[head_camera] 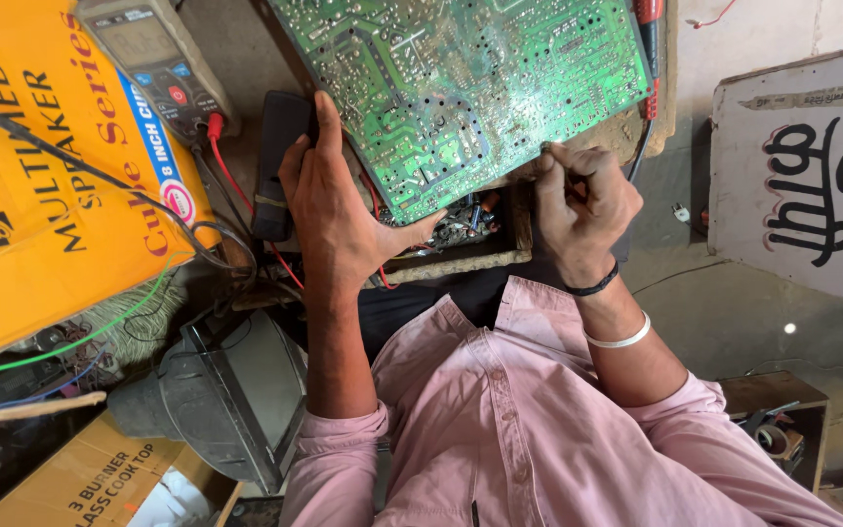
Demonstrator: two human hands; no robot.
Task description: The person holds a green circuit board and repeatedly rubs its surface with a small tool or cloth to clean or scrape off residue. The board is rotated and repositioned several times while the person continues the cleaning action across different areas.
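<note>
A large green circuit board (470, 78) is held up solder side toward me, tilted over a wooden frame (461, 259). My left hand (339, 210) grips its lower left edge, fingers spread along the side and thumb pressed at the bottom corner. My right hand (582, 200) has its fingers curled tight, pinching the board's lower right edge. Whether something small sits between those fingers, I cannot tell. A black band and a white band circle the right wrist. Small components (461, 220) show under the board.
A multimeter (158, 63) with a red lead (231, 176) lies on an orange carton (31, 185) at the left. A black pouch (275, 161) sits behind my left hand. A grey picture tube (226, 400), a cardboard box (90, 478), a painted white board (802, 176) and a wooden crate (782, 420) surround me.
</note>
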